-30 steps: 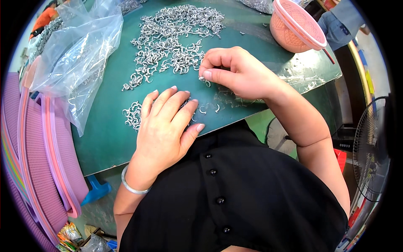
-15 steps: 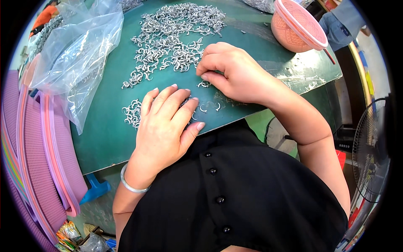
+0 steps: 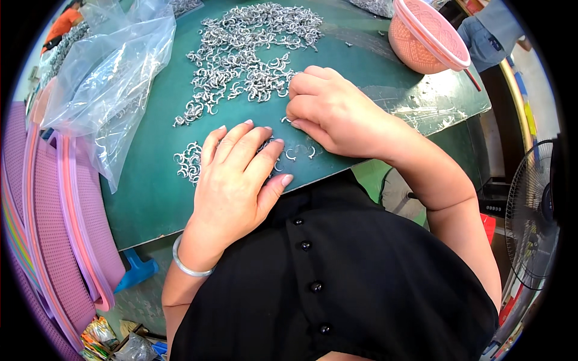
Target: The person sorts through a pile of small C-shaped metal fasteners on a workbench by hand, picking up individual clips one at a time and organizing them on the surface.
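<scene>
A large heap of small curved silvery metal pieces (image 3: 241, 66) is spread over the far middle of the green table (image 3: 150, 210). My left hand (image 3: 233, 171) lies palm down with its fingers stretched out, partly covering a smaller group of the same curved pieces (image 3: 189, 162). Two loose curved pieces (image 3: 291, 154) rest just right of its fingertips. My right hand (image 3: 331, 111) is closed at the right edge of the heap, fingers curled and thumb pressed in. A curved piece (image 3: 285, 120) shows by its thumb tip; what the fingers hold is hidden.
A clear plastic bag (image 3: 120, 78) drapes over the table's left side, beside stacked purple baskets (image 3: 90, 222). At the far right stands a pink basket (image 3: 424, 42). A fan (image 3: 533, 210) is at right. Other people (image 3: 484, 39) are beyond the table.
My right hand has shifted slightly right and toward me, its fingers curling tighter. My left hand stays nearly in place.
</scene>
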Tool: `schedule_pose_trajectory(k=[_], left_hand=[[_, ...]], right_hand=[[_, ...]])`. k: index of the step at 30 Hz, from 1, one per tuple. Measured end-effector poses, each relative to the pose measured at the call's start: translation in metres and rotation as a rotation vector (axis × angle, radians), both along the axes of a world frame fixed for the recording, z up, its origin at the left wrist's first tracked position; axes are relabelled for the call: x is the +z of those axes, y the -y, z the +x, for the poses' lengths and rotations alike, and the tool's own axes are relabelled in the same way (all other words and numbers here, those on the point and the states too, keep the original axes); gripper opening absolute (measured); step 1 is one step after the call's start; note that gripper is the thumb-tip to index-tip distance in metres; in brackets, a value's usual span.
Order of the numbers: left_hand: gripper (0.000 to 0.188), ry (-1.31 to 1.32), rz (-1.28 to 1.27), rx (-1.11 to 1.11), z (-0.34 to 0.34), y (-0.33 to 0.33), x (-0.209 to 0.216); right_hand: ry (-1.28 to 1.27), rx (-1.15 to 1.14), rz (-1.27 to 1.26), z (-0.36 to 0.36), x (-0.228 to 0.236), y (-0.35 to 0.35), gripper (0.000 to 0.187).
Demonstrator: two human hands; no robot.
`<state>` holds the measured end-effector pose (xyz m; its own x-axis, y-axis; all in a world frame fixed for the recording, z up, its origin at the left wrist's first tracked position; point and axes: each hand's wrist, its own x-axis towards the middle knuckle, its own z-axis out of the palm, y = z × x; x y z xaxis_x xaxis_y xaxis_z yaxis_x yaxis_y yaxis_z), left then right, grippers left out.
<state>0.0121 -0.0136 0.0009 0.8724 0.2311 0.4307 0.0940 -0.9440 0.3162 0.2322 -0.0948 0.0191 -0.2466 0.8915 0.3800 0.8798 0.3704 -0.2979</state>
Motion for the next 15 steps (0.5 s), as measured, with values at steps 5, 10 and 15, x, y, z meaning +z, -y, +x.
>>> schedule_pose_trajectory(k=[5,10,15], left_hand=[[0.036,-0.001,-0.004,-0.003,0.0004,-0.0004,0.0003],[0.036,0.008,0.002,-0.002,0.0,-0.0001,0.0004],[0.037,0.008,0.0,-0.008,0.0005,-0.0004,0.0006]], right_hand=[[-0.106,-0.006,0.048,0.0001,0.0011,-0.0008,0.004],[-0.33,-0.004,-0.115,0.0033,0.0065,0.0006,0.004],[-0.528,-0.077,-0.216,0.0011,0.0058,0.0015,0.006]])
